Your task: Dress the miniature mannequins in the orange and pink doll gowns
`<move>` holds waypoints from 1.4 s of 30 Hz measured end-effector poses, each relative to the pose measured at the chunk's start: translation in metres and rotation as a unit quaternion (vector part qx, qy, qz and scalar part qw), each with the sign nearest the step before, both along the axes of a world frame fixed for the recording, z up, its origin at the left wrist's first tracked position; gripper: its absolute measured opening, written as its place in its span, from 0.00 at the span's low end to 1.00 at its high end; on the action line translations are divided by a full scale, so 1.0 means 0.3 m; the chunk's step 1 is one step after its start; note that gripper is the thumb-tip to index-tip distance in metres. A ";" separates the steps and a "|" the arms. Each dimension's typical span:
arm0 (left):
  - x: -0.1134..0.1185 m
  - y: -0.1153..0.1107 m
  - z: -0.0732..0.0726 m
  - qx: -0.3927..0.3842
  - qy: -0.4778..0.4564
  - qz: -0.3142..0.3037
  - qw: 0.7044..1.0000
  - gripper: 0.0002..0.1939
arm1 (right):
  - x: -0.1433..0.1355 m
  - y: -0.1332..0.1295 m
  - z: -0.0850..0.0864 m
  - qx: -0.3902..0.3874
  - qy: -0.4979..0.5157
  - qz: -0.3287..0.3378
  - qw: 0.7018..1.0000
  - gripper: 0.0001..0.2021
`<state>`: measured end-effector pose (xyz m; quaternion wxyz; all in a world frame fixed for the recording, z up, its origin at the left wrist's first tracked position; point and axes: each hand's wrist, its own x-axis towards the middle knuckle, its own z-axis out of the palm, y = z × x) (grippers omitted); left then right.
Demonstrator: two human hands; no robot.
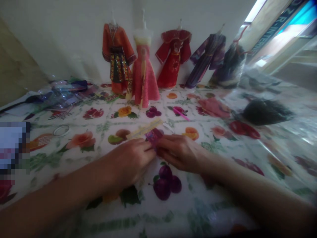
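Observation:
Both hands meet low over the middle of the table. My left hand [135, 157] has its fingers closed on the near left side of a small purple patterned piece of fabric [154, 135]. From the other side my right hand [180, 150] pinches the same piece, its fingertips nearly touching the left ones. The lower part of the fabric is hidden by the fingers. Just beyond it lies a yellowish strip [141, 129], set at a slant. A small white thin item [168, 127] rests near my right knuckles.
Doll-size dresses stand along the wall: an orange robe [116, 56], a pink gown [146, 72], a red dress [173, 59] and purple ones. Right are pink cloth [215, 107], red-handled scissors [244, 129] and a dark bundle [267, 110]. Left are a ring [61, 130] and plastic-wrapped materials [64, 94].

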<state>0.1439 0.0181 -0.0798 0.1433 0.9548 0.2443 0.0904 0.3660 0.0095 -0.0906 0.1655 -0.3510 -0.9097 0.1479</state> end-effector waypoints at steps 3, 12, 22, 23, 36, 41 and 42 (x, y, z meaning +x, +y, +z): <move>0.021 -0.030 -0.037 0.048 -0.035 -0.014 0.998 0.15 | 0.024 0.024 0.004 0.018 0.048 -0.065 0.997 0.06; 0.015 -0.026 -0.045 0.015 0.022 -0.009 1.000 0.16 | 0.186 0.175 0.025 0.091 0.153 -0.300 0.937 0.05; 0.017 -0.023 -0.027 0.042 0.025 -0.009 0.999 0.16 | 0.254 0.215 0.032 0.079 0.116 -0.349 0.927 0.07; 0.018 -0.022 -0.027 0.049 0.026 -0.010 0.998 0.16 | 0.259 0.220 0.027 0.081 0.106 -0.350 0.927 0.07; 0.017 -0.005 -0.039 0.064 0.008 0.003 0.998 0.15 | 0.286 0.274 -0.094 0.059 -0.031 -0.360 0.931 0.06; 0.015 -0.006 -0.058 0.081 -0.007 -0.008 0.997 0.15 | 0.272 0.266 -0.076 0.050 -0.053 -0.370 0.926 0.09; 0.016 -0.004 -0.061 0.083 -0.009 -0.011 0.996 0.15 | 0.271 0.266 -0.076 0.050 -0.056 -0.371 0.926 0.09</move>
